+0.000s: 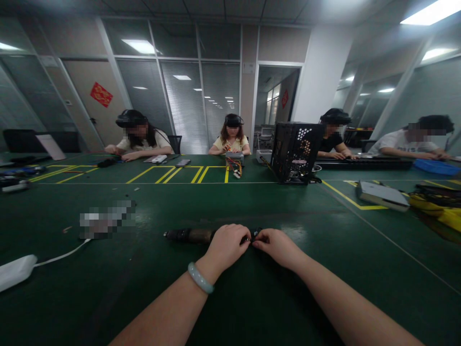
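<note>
A dark cylindrical electric screwdriver (197, 236) lies crosswise on the green table, its narrow metal tip pointing left. Wrapped over its right-hand part is my left hand (227, 247), fingers closed; a pale bangle (200, 278) circles that wrist. My right hand (276, 246) is closed in a pinch beside the left fingertips, close to a small black piece (256, 232) at the tool's right end. Whatever sits between the right fingertips is too small and hidden to make out. The two hands nearly meet.
Left on the green table (151, 298) are a blurred-out phone-like object (108, 221) and a white power strip (16, 273) with a cable. Ahead stands a black computer case (297, 153); a silver box (382, 195) lies to the right. Several people with headsets sit across.
</note>
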Tool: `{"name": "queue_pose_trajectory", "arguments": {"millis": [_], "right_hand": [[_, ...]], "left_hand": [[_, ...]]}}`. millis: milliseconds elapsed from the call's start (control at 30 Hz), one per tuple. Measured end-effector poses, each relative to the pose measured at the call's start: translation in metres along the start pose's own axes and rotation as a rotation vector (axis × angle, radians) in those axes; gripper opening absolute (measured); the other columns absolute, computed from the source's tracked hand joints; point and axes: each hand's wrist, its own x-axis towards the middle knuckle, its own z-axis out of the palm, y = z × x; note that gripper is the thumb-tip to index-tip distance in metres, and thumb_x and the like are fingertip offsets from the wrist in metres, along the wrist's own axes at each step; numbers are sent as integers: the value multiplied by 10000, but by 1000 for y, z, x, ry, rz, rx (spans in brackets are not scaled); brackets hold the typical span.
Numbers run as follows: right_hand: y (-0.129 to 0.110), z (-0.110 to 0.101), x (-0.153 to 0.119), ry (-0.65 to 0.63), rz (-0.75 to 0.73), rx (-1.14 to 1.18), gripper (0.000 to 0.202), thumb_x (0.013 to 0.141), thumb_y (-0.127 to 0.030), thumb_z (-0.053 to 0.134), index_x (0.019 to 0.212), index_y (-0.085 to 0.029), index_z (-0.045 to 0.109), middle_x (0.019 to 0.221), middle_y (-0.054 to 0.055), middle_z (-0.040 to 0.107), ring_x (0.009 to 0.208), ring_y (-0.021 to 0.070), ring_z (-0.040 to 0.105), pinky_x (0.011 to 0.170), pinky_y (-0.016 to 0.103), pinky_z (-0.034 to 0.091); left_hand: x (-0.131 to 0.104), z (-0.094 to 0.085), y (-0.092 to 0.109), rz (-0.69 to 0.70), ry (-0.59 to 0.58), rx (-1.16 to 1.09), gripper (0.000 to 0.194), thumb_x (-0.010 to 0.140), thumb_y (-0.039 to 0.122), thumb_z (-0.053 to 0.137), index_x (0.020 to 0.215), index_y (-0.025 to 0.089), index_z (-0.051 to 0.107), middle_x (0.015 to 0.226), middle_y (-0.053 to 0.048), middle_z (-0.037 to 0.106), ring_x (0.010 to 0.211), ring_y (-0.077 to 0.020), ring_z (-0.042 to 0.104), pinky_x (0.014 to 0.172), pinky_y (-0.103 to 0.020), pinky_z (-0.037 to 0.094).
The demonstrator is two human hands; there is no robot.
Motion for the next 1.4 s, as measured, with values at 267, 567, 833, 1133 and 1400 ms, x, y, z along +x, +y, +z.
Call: {"name": "queue_pose_trajectory", "arguments": {"millis": [267,567,833,1133,1400], "right_hand": [[6,7,5,40,-13,-6,198,876,-362,586,834,-235,731,845,-4,703,753,152,617,637,239,376],[5,5,4,67,-8,39,204,868,-382,597,820,-245,740,890,-2,710,802,166,626,692,248,400],[4,3,3,53,-17,43,193,869,-380,597,846,-255,743,911,-1,707,812,171,623,694,255,409],[5,3,3,44,-36,44,201,874,-375,587,852,-249,743,913,2,708,816,171,625,701,259,413],[6,5,4,58,-33,34,196,866,-379,594,834,-248,736,895,0,707,800,170,626,692,259,406]], "left_hand": [[1,2,-2,13,-10,21,79,876,232,589,946,245,626,974,5,669,925,-194,609,850,-343,447],[-1,3,-4,12,75,27,99,848,247,635,933,234,586,1033,8,656,1002,-193,599,1090,-463,299],[-1,3,-4,-2,52,-40,89,856,203,613,937,239,606,1019,17,664,984,-185,606,1091,-481,303],[-2,2,-3,-26,59,-5,123,848,255,638,960,235,591,1042,5,653,1004,-198,597,1098,-506,279],[-2,0,-3,-24,39,-3,97,849,219,629,933,250,593,997,24,652,965,-182,598,1029,-422,358]]}}
